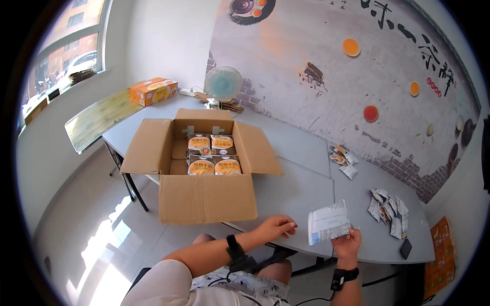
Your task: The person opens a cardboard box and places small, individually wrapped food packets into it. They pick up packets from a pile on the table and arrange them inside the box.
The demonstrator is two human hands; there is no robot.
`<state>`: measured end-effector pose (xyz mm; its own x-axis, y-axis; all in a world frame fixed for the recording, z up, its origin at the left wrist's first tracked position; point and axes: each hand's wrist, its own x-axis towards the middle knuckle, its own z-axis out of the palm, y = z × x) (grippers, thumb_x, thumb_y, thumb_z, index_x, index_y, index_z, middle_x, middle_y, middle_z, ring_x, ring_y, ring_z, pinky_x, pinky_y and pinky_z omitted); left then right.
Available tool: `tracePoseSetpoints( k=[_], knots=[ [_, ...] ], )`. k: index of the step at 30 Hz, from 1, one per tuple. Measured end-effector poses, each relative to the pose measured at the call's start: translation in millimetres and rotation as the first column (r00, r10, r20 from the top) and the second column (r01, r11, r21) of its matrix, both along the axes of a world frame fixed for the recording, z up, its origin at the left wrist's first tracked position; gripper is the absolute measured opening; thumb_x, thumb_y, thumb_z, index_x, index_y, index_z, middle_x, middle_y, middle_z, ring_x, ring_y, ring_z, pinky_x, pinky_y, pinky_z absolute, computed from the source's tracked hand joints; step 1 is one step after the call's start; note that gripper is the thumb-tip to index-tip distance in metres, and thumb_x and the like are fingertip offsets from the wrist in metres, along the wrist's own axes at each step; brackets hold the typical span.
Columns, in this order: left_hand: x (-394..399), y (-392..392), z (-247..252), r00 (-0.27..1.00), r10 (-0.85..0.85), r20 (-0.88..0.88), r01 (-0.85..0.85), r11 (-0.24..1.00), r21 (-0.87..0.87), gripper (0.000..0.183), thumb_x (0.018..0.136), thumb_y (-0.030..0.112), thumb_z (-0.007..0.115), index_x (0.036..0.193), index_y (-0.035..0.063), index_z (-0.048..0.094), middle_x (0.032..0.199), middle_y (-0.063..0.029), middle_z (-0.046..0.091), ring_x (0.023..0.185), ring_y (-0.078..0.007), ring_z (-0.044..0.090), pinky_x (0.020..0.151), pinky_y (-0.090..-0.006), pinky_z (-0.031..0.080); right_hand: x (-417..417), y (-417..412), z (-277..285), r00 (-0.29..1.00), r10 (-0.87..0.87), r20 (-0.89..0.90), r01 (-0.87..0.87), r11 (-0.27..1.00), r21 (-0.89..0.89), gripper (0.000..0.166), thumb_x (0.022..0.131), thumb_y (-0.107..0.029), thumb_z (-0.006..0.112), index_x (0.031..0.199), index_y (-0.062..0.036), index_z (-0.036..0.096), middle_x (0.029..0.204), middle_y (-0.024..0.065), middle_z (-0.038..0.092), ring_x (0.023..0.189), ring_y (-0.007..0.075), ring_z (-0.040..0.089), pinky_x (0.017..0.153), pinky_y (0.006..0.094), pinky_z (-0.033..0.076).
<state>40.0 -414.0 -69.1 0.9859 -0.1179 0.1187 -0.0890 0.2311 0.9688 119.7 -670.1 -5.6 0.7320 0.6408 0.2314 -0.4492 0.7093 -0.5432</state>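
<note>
My right hand (346, 243) grips a flat white plastic packet (329, 222) by its lower right corner. The packet's printed side, with small text and a blue patch, faces up. To its left, my left hand (281, 226) is held at the table's near edge, empty, its fingers loosely bent. An open cardboard carton (206, 199) stands left of centre with its flaps folded outward. Inside are several brown, orange and white food packets (214, 153), grouped towards the right of the carton, with a gap along its left side.
Small sachets lie in a pile (388, 210) at right and a smaller group (344, 161) behind it. A dark flat object (405, 248) rests near the table edge. At the back are an orange box (154, 91), a fan (223, 83) and flattened cardboard (229, 106). Orange cartons (440, 260) stand right.
</note>
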Motion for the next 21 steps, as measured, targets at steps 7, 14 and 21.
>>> tracePoseSetpoints(
  k=[7,14,21],
  knots=[
    [-33.6,-1.9,45.5,0.607,-0.795,-0.002,0.620,0.476,-0.623,0.051,0.095,0.037,0.035,0.123,-0.0062,0.043,0.112,-0.0260,0.055,0.101,-0.0346,0.059,0.084,-0.0374,0.051,-23.6,54.9,3.6,0.962,0.240,0.129,-0.238,0.971,-0.027,0.019,0.073,-0.016,0.045,0.058,-0.0045,0.048,0.082,0.0137,0.065,0.083,0.0277,0.061,0.080,0.0400,0.048],
    [-55.6,-7.0,41.5,0.535,-0.841,0.086,0.568,0.282,-0.774,0.056,0.094,0.038,0.038,0.125,-0.0086,0.038,0.107,-0.0281,0.056,0.098,-0.0346,0.060,0.082,-0.0359,0.052,-25.6,79.1,-7.2,0.913,0.347,0.216,-0.350,0.936,-0.027,0.019,0.074,-0.017,0.046,0.061,-0.0034,0.047,0.081,0.0141,0.064,0.082,0.0264,0.061,0.078,0.0385,0.047],
    [-60.8,-13.4,40.4,0.660,-0.728,0.187,0.498,0.237,-0.834,0.057,0.093,0.041,0.038,0.123,-0.0076,0.040,0.095,-0.0219,0.059,0.058,-0.0201,0.055,0.051,-0.0233,0.046,-28.6,76.8,-21.1,0.960,0.191,0.203,-0.150,0.968,-0.200,0.018,0.081,-0.018,0.046,0.072,-0.0027,0.051,0.089,0.0129,0.063,0.086,0.0245,0.059,0.079,0.0383,0.046]
  ],
)
